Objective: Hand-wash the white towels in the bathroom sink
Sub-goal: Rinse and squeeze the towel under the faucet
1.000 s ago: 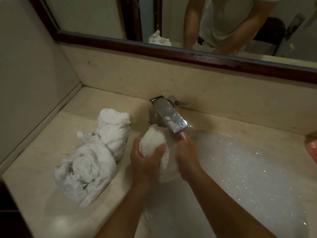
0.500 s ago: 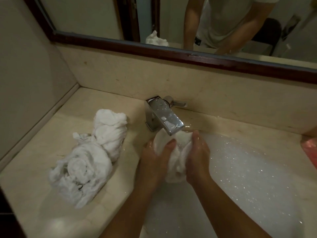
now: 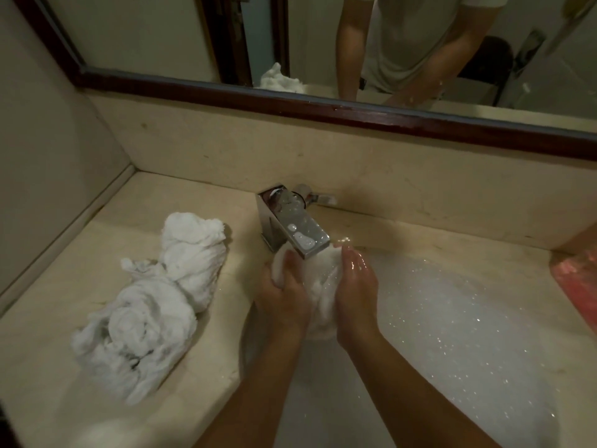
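The bunched white terry towel (image 3: 318, 286) sits just under the square chrome faucet (image 3: 295, 227), over the foamy white sink (image 3: 436, 259). Left hand (image 3: 284, 295) and right hand (image 3: 355, 292) clasp it, fingers curled round. Hard squeezing here may splash suds onto the twisted white towels (image 3: 151, 305) on the beige counter (image 3: 51, 334).

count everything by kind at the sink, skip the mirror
hands: 2, left hand and right hand
held white towel: 1
white towel heap on the counter: 1, towels within uncountable
chrome faucet: 1
pink object, right edge: 1
total: 6
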`<state>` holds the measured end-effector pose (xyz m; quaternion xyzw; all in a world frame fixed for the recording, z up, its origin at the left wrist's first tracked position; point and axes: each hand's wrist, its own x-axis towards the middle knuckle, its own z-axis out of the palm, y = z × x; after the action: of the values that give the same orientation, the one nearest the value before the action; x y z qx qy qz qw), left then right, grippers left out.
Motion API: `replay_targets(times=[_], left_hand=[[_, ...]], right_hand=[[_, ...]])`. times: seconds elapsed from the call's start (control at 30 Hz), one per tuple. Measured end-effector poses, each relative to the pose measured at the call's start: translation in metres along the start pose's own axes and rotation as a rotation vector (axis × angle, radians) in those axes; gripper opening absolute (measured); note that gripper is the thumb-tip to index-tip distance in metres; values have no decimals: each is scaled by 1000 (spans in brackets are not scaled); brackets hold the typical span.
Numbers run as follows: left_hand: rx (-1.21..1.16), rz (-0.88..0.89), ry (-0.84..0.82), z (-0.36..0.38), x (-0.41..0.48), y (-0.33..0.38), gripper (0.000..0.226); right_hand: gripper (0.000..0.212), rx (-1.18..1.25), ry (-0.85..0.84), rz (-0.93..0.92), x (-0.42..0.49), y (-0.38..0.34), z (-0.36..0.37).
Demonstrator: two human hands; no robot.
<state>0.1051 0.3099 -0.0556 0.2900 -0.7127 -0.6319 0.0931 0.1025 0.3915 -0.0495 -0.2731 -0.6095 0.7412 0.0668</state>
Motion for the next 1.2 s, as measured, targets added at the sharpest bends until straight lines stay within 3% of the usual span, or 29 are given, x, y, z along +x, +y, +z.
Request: replay_targets(times=[0.07, 0.2, 0.37, 0.53, 0.63, 0.73, 0.87, 0.93, 1.07, 1.2], left_hand=[[-28, -20, 18, -2, 2, 3, 21], [-79, -13, 74, -8, 7, 2, 34], [-111, -16, 79, -11, 5, 4, 11], [-148, 61, 142, -16, 8, 1, 37], [-167, 127, 194, -20, 8, 0, 51], [-176, 116, 184, -23, 5, -2, 50], [-180, 106, 180, -24, 0, -6, 39], [-182, 111, 206, -24, -2, -5, 47], [-195, 112, 254, -23, 0, -6, 43], [-222, 118, 240, -15, 0, -5, 35]], right_hand=[[27, -3, -12, -1, 1, -2, 4], [26, -7, -27, 17, 0, -3, 14], [34, -35, -23, -28, -2, 1, 17], [36, -73, -37, 37, -3, 0, 25], [53, -47, -48, 143, -3, 7, 28], [56, -36, -71, 165, -6, 9, 26], [39, -88, -115, 74, -7, 10, 20], [37, -121, -138, 59, -5, 11, 20], [41, -101, -111, 65, -5, 8, 29], [60, -50, -15, 74, -4, 9, 34]])
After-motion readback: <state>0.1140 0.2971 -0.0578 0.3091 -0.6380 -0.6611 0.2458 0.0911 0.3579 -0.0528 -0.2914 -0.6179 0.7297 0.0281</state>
